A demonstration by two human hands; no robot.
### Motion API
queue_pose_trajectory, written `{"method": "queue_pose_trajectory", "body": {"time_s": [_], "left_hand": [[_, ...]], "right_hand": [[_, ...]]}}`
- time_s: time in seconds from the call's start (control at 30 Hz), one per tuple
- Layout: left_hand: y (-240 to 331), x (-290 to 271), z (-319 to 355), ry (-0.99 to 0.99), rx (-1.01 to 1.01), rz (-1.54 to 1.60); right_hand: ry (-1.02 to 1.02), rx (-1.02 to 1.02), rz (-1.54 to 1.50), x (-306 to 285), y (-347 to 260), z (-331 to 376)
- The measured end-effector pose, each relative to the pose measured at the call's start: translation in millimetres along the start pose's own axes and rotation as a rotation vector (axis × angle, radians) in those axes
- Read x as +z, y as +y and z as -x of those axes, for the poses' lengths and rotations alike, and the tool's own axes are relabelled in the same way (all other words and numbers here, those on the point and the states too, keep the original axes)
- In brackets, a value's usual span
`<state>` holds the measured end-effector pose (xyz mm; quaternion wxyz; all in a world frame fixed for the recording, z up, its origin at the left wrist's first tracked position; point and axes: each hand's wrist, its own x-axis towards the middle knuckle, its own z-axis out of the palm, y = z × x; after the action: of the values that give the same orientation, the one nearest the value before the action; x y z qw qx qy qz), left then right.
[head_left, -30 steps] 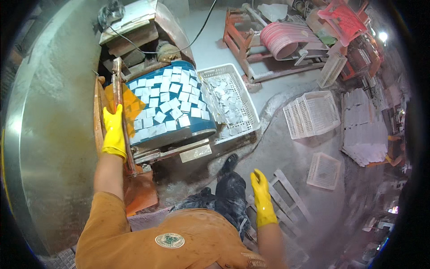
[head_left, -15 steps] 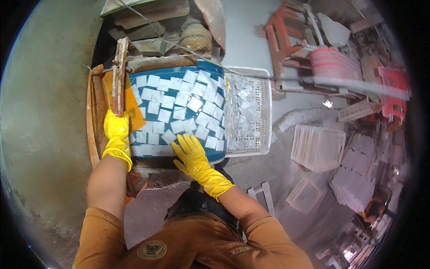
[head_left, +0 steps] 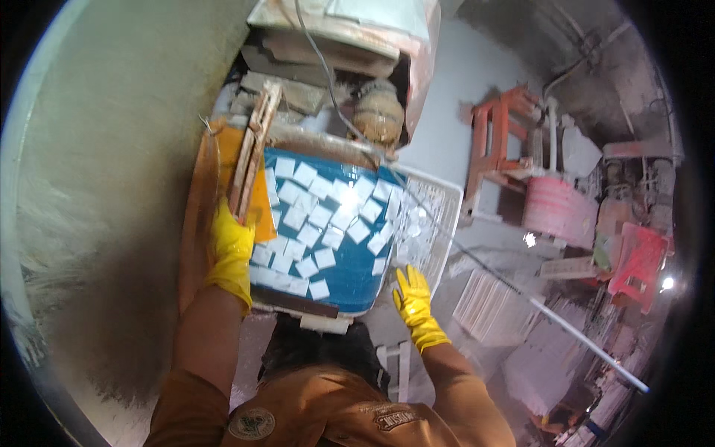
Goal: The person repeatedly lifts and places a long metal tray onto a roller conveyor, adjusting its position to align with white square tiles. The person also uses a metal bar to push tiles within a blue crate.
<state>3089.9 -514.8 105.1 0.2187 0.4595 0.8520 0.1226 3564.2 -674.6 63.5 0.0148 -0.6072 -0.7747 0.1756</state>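
Both my hands wear yellow rubber gloves. My left hand [head_left: 232, 253] is closed around the lower end of a rusty metal bar [head_left: 255, 149], beside an orange-yellow plate [head_left: 261, 212]. Many small white square tiles [head_left: 319, 216] lie scattered over a wet blue tabletop [head_left: 350, 277], and a strip of them runs along its near left edge. At the right end of the table sits a white plastic basket [head_left: 450, 205] with pale tile pieces in it. My right hand [head_left: 415, 305] is by the basket's near edge, fingers stretched out, with no tile visible in it.
A grey cable [head_left: 328, 71] crosses above the table and continues into a pale rod [head_left: 588, 343] on the right. Beyond the table is a dusty motor [head_left: 378, 115]. A red stand [head_left: 506, 127], pink stacked tubs [head_left: 555, 205], a red stool [head_left: 640, 257] and white crates [head_left: 491, 305] stand on the right.
My right hand has moved right, from the tiles to the basket's near edge. Fewer tiles lie on the table's near right part. My left hand stays on the bar; the whole view has shifted.
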Motion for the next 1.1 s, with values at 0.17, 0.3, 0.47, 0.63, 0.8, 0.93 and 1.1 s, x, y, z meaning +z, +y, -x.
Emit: {"method": "queue_pose_trajectory", "body": {"time_s": [0.17, 0.3, 0.47, 0.63, 0.8, 0.93, 1.1], "left_hand": [[-22.1, 18.0, -6.8, 0.064, 0.016, 0.004], [13.2, -18.1, -1.8, -0.03, -0.072, -0.013], [9.1, -18.0, 0.3, -0.007, -0.054, -0.001], [15.2, -25.7, -2.5, -0.069, -0.084, 0.015], [9.5, -26.3, -9.7, 0.03, 0.026, -0.03], [17.6, -33.2, -11.8, 0.009, -0.007, -0.037], [18.2, -31.5, -10.2, -0.017, 0.002, -0.073]], "right_hand": [[-0.017, 0.118, -0.666, -67.9, -77.8, -92.4], [0.212, 0.057, -0.893, -155.3, -148.8, -219.3], [0.432, -0.156, -1.377, -274.0, -188.1, -439.8], [0.291, -0.066, -1.906, -361.6, -220.6, -603.2], [0.111, 0.066, -1.818, -376.4, -228.8, -675.8], [0.017, -0.082, -1.884, -363.9, -224.3, -651.0], [-0.342, -0.29, -1.855, -325.8, -183.5, -507.8]]}}
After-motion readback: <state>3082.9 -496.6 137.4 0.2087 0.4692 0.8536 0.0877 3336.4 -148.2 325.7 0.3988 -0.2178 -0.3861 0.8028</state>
